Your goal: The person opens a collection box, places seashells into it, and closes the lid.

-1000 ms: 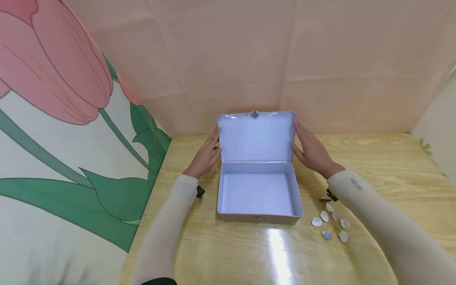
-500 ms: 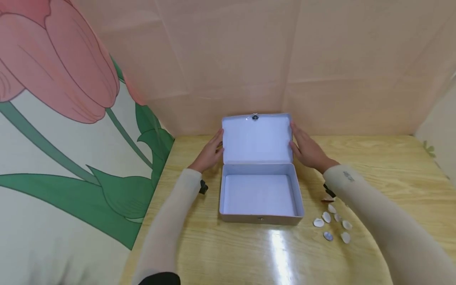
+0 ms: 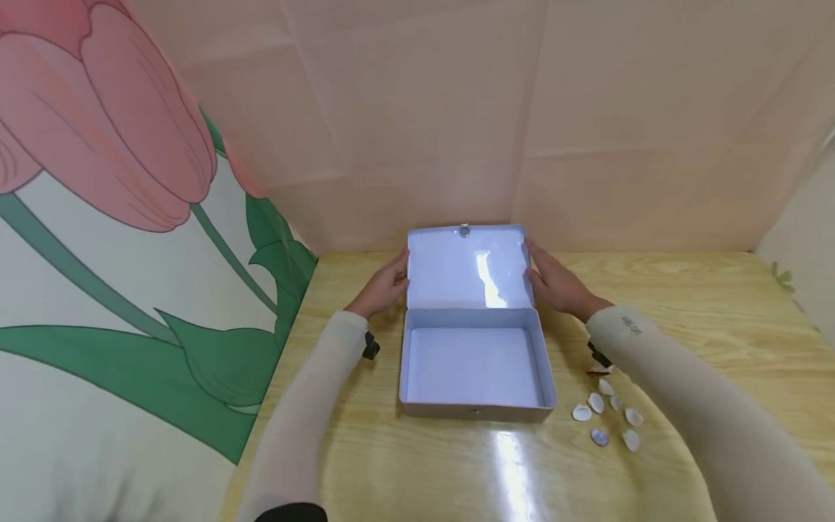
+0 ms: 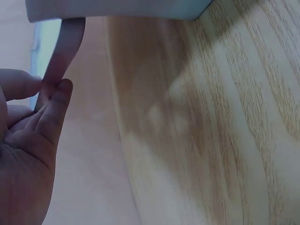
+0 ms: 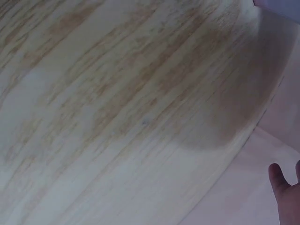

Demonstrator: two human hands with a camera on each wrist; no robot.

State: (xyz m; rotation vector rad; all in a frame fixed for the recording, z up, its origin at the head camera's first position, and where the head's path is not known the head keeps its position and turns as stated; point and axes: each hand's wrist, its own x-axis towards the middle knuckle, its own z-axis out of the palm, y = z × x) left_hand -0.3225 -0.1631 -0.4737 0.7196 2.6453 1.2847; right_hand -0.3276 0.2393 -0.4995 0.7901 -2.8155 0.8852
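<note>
A white metal box [image 3: 478,412] stands on the table with its lid [image 3: 450,268] raised, and its inside is bare. At the lid's left edge the left hand [image 3: 381,286] grips; in the left wrist view that hand [image 4: 30,150] pinches the lid's rim [image 4: 65,47] between thumb and fingers. The right hand [image 3: 564,283] holds the lid's right edge, its thumb near the inner face and other fingertips partly hidden. Only part of the right hand [image 5: 288,197] shows in the right wrist view, where its contact with the lid is out of frame.
Several pale shells [image 3: 596,402] and a bluish one [image 3: 599,437] lie right of the box, beside the right forearm. The wooden table [image 3: 704,304] meets a pinkish cloth backdrop [image 3: 417,116] behind the lid. A wall with painted tulips [image 3: 130,138] is at left.
The lid has tilted farther back, its top edge now lower in the head view, and both hands have moved with it. The head view has shifted slightly.
</note>
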